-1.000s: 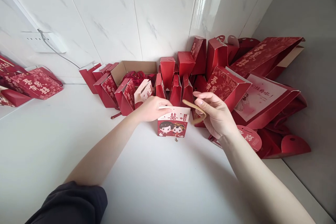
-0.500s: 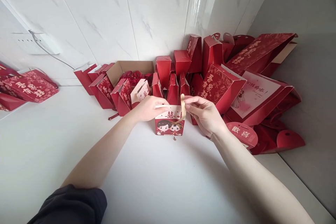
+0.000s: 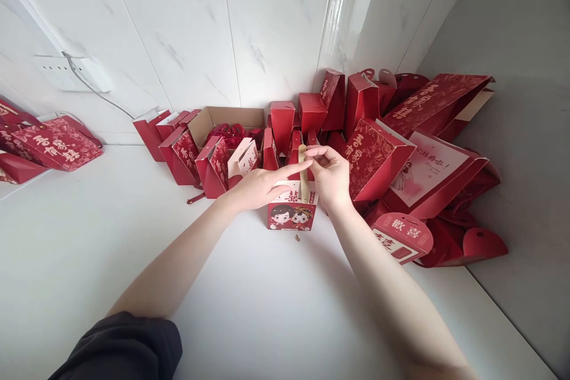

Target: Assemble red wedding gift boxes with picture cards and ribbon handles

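Note:
A small red and white gift bag (image 3: 290,217) with two cartoon faces stands upright on the white table. From its top rises a beige strap (image 3: 303,181). My right hand (image 3: 330,175) pinches near the strap's upper end, its other fingers curled. Over the bag's left top edge is my left hand (image 3: 262,184), its index finger stretched out to the strap and the right fingertips. The left thumb lies apart, along the bag's top; the left hand's other fingers are mostly hidden. A tiny brass-coloured piece (image 3: 298,238) lies in front of the bag.
Behind stand several red gift boxes (image 3: 282,124) and a cardboard box (image 3: 207,119) with dark red straps inside. Larger red bags (image 3: 436,169) are heaped on the right, near a grey wall. More red bags (image 3: 62,145) lie far left, below a wall socket (image 3: 66,74).
My left index finger has stretched across to the strap. My right hand has moved left, and the strap now stands straighter. The view has shifted slightly.

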Available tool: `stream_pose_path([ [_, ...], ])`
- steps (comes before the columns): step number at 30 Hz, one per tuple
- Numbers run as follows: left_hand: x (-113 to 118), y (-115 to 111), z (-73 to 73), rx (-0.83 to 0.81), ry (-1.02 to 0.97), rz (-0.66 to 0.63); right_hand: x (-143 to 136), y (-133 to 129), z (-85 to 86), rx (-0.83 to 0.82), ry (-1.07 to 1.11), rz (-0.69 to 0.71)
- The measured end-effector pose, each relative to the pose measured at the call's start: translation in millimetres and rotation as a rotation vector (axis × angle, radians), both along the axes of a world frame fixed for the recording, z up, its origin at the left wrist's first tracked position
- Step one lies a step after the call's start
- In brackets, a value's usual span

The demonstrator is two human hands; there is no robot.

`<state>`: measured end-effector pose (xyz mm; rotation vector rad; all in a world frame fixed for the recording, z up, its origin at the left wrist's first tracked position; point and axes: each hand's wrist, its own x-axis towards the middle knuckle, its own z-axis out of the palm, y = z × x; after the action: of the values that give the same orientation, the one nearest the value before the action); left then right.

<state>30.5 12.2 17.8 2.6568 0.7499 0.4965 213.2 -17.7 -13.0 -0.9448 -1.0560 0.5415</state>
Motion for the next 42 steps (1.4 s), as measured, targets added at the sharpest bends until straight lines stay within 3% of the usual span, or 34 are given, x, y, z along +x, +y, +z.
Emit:
stream_pose_path([
  [4,1,3,-1.3,-0.008,0.035,-0.016,3,-4,-1.1,-0.031,0.013,0.017],
  [7,1,4,-2.8,-0.059,-0.013,-0.006,7,-9,1.9,-0.128,-0.060,0.112],
  [14,1,6,-4.7,-0.141,-0.067,-0.019,33,-38,26.7,-0.303,-0.585,0.414],
  [20,2,7,-5.4,-0.193,-0.076,-0.019,39,-50,31.3,-0.320,-0.718,0.297],
  [28,3,7,-6.1,-0.148,0.004,0.030,27,-38,13.6,-0.186,-0.657,0.208],
  [42,5,2,0.0,-0.129,0.042,0.051,13,-35,3.1,-0.084,-0.479,0.115],
])
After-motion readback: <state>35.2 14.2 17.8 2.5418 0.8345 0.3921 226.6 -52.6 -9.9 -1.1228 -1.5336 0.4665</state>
